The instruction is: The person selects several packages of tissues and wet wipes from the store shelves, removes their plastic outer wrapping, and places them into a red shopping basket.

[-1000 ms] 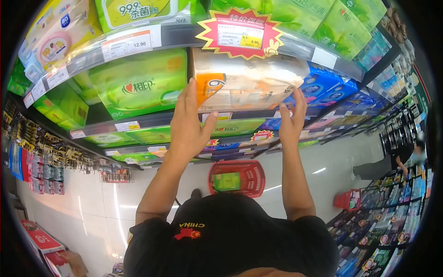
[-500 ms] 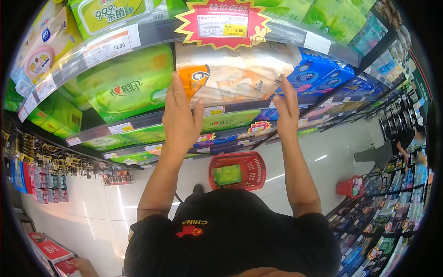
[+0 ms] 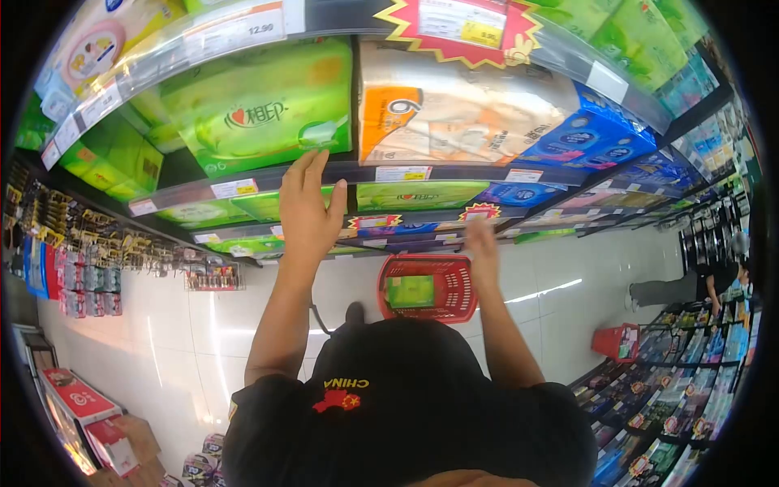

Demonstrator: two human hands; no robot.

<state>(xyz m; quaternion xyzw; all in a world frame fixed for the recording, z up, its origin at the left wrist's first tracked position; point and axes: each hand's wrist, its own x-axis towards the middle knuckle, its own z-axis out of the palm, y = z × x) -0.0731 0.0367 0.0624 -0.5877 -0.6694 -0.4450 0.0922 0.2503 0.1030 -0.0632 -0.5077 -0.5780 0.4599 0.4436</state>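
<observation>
My left hand [image 3: 310, 213] is raised at the shelf edge, its fingers stretched up and the thumb apart. Its fingertips overlap the lower edge of a green tissue pack [image 3: 243, 105]. To the right of that pack lies a cream-coloured tissue pack with an orange end [image 3: 466, 114], standing on the shelf with neither hand on it. My right hand [image 3: 482, 253], blurred by motion, is lower down in front of the bottom shelves. Its fingers point up and nothing shows in them.
On the floor in front of me stands a red shopping basket [image 3: 464, 272] holding a green pack [image 3: 411, 292]. Blue packs [image 3: 596, 134] continue the shelf rightward. Another red basket [image 3: 608, 345] and a person [image 3: 690, 284] are at right. Cartons [image 3: 89, 406] stand lower left.
Both hands have come away from the cream-coloured pack. My right hand has dropped down and inward; my left has shifted to beneath the green pack. The view has tilted, so the shelf appears higher.
</observation>
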